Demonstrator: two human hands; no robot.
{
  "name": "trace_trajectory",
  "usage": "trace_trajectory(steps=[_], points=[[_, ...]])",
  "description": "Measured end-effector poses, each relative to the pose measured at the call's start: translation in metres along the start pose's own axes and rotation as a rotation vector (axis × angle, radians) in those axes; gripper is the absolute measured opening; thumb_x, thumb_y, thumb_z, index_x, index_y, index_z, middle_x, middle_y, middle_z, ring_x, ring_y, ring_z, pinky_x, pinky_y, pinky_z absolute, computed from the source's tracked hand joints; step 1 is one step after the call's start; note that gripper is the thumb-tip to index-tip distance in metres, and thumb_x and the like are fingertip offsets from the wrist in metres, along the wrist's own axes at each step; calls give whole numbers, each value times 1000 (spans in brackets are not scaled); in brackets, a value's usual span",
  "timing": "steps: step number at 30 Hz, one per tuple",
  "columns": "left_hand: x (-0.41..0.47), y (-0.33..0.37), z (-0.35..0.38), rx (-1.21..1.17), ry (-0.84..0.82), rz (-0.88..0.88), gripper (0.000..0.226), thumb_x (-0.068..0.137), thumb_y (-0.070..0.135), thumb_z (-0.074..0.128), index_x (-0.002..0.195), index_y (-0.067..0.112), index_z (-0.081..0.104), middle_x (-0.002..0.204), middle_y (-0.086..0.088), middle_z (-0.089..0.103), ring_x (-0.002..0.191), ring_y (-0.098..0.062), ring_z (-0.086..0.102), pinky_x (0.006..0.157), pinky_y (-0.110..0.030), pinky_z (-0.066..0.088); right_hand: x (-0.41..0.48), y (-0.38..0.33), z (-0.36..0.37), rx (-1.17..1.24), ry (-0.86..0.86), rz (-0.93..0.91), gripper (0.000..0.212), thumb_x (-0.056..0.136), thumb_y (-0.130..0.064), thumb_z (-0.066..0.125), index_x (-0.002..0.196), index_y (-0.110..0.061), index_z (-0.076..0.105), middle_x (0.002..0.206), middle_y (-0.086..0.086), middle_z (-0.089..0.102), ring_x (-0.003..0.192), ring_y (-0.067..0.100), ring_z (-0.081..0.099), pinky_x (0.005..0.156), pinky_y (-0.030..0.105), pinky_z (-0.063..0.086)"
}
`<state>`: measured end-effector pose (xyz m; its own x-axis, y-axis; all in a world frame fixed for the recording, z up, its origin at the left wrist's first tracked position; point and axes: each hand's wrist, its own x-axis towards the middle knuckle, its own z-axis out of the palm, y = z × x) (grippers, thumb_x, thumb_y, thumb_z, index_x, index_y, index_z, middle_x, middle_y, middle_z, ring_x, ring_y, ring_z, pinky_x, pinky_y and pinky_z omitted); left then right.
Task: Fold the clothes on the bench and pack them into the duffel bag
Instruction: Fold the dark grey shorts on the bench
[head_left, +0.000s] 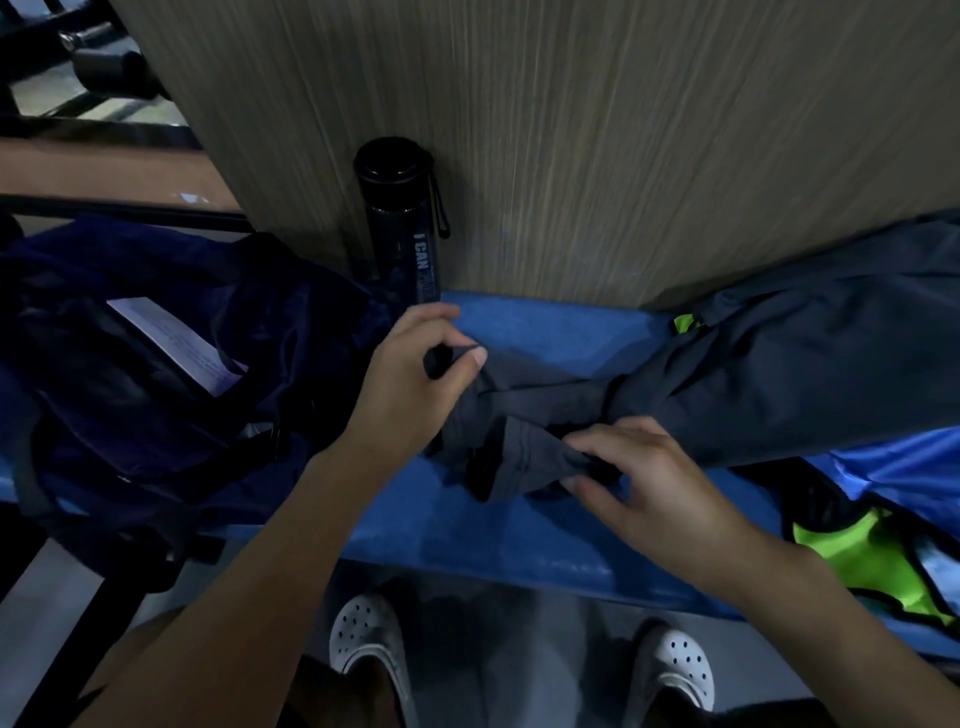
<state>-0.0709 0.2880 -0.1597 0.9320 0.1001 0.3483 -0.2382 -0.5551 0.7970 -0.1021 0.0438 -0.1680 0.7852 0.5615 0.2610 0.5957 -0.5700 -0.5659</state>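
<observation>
Left hand (410, 379) and right hand (654, 483) each pinch an edge of the grey garment (540, 395) between curled fingers (597, 440). It should be pulled taut and flat on the worktop (545, 327) before folding.

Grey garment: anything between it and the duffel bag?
Nothing visible does. The left hand and right hand both pinch the grey garment on the bench, and the duffel bag lies directly to its left. The black bottle stands further back against the wall, off that path. A white sheet lies in the bag's opening.
</observation>
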Motion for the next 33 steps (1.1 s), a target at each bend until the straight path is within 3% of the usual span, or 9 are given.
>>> trace_trajectory(steps=[4, 7, 10, 16, 19, 22, 25, 29, 33], points=[[-1, -6, 0, 119, -37, -63, 26, 96, 21, 64, 71, 15, 63, 59, 14, 55, 60, -6, 54, 62, -26, 44, 3, -1, -2, 12, -35, -42, 5, 85, -18, 62, 89, -22, 62, 86, -15, 58, 81, 6, 56, 83, 28, 42], [-3, -9, 1, 125, -148, -160, 16, 97, 28, 62, 106, 17, 69, 93, 7, 69, 91, -11, 66, 86, -32, 53, 3, 3, -4, -8, -37, -27, 23, 74, -5, 60, 87, -24, 57, 87, -14, 58, 82, 1, 57, 78, 32, 43], [-10, -18, -4, 104, -494, -259, 61, 87, 42, 72, 141, 27, 50, 138, 8, 52, 128, -7, 49, 112, -32, 39, 2, 7, -3, -18, -63, -5, 28, 75, -13, 63, 95, -32, 58, 89, -17, 64, 81, -9, 55, 82, 22, 37], [-17, -20, -2, 440, -760, -44, 41, 78, 38, 80, 116, 36, 64, 144, 12, 39, 135, -13, 34, 113, -46, 28, 0, 9, -2, -53, -50, -27, 20, 89, -43, 55, 85, -25, 63, 77, -15, 59, 72, -1, 56, 79, 19, 33], [-19, -21, 4, 402, -641, 27, 13, 85, 31, 75, 86, 35, 63, 128, 16, 51, 123, -10, 46, 106, -49, 34, -1, 7, -5, -62, -45, -21, 11, 89, -36, 60, 86, -25, 63, 78, -16, 59, 73, 0, 57, 79, 18, 32], [-14, -18, 3, 89, -371, -22, 10, 93, 17, 68, 85, 20, 61, 85, 11, 65, 83, -4, 61, 84, -36, 49, -3, 6, -6, -55, -50, -18, 8, 87, -23, 62, 92, -28, 66, 83, -19, 58, 78, 0, 57, 82, 20, 34], [-8, -2, 3, -94, -174, -107, 15, 98, 9, 58, 85, 12, 50, 45, 10, 42, 44, -6, 36, 50, -25, 35, -2, -1, -10, -44, -23, -30, 15, 83, -12, 60, 91, -24, 66, 83, -17, 57, 78, 2, 55, 86, 23, 36], [-5, 5, 4, -257, -73, -219, 6, 101, 6, 51, 97, 9, 50, 46, 0, 32, 39, -7, 23, 41, -19, 22, 8, -9, -15, -19, 79, -111, 22, 83, -6, 57, 94, -22, 67, 81, -17, 54, 76, 1, 52, 89, 29, 37], [5, -10, 4, -261, 32, -368, 15, 102, 13, 48, 91, 18, 57, 79, -20, 58, 69, -22, 53, 64, -38, 46, 42, -13, -6, 58, 117, -61, 39, 95, -24, 55, 133, -21, 55, 111, -11, 54, 106, 7, 54, 96, 33, 43]])
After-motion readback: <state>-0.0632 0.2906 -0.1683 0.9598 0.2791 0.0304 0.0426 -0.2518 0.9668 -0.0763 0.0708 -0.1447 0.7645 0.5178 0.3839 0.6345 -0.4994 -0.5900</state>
